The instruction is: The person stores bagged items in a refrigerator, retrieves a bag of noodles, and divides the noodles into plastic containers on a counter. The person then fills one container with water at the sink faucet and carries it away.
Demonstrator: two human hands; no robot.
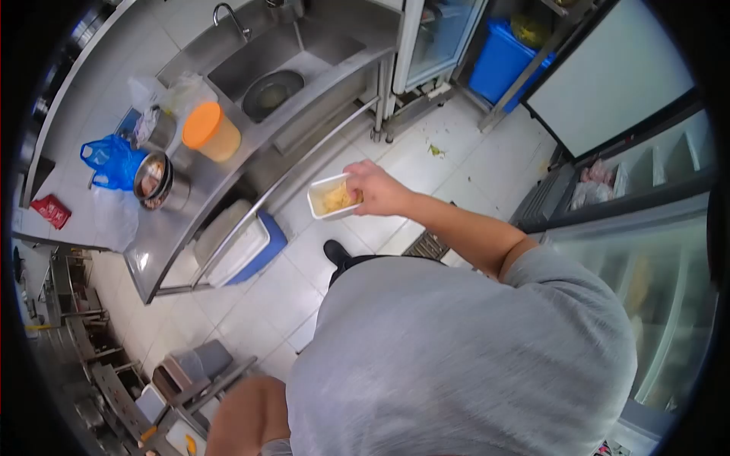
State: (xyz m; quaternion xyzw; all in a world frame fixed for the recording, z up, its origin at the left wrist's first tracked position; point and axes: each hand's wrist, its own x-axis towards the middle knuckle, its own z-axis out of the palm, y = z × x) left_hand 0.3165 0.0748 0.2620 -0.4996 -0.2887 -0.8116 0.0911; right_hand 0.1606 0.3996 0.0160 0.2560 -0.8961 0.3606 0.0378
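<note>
My right hand (pixel 368 188) grips a small white rectangular tub (pixel 318 199) by its near end, fingers over the rim. Pale yellow pieces (pixel 335 199) lie inside the tub, which is held over the tiled floor. My left arm (pixel 249 414) is bent at the lower left, and its hand is not visible. On the steel counter, left of the tub, stand a plastic container with an orange lid (pixel 203 125) and metal bowls with food (pixel 154 176). A blue plastic bag (pixel 114 161) lies beside the bowls.
A steel sink (pixel 236 67) holding a dark round pan (pixel 273 95) is built into the counter (pixel 262 140). At the right, a fridge door (pixel 612 76) stands open beside shelves. A blue bin (pixel 502 64) is at the back. A blue and white box (pixel 255 247) sits under the counter.
</note>
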